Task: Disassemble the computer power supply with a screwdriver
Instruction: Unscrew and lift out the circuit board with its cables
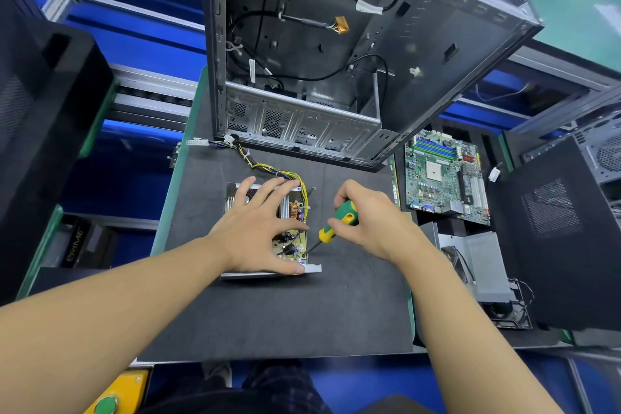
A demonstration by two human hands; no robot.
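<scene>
The opened power supply (pixel 295 212) lies on the black mat (pixel 285 312), its circuit board with a copper coil and capacitors exposed inside a silver metal tray. My left hand (pixel 258 228) rests spread over it, fingers on the far wall and thumb on the near edge. My right hand (pixel 366 215) grips a green and yellow screwdriver (pixel 337 220), its tip angled down-left onto the board's near right corner. A bundle of yellow and black cables (pixel 268 166) runs from the supply toward the case.
An empty grey computer case (pixel 336 60) stands open behind the mat. A green motherboard (pixel 443 175) lies to the right, with a grey metal cover (pixel 484 265) below it. Black case panels flank both sides. Blue racking surrounds the bench.
</scene>
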